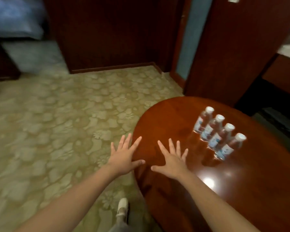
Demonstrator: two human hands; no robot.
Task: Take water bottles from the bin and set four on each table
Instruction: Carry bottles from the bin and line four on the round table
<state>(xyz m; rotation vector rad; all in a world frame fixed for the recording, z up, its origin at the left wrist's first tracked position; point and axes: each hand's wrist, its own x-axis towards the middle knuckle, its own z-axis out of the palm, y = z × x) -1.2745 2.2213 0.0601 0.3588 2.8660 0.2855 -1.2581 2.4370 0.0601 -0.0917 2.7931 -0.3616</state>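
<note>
Right of centre, four water bottles (219, 133) stand in a tight row on the round table (171, 114). At its left edge the left hand (124, 159) and right hand (173, 160) hold nothing, fingers spread wide. A careless sweep of the right hand could topple the whole close-packed row.

Glossy wood, clear plastic, matt carpet.
table (182, 118): dark red-brown wood, smooth high-gloss varnish, bright light glare near right, mirrors the bottles. Four water bottles (220, 133): clear plastic, white caps, pale paper-like labels. Carpet (60, 124): matt woven pile, raised floral pattern, beige-green. Far wall panels (107, 34) and door (233, 47): dark wood, satin sheen. Shoe (122, 210) near edge: white, matt, cloth or leather, can't tell.
</note>
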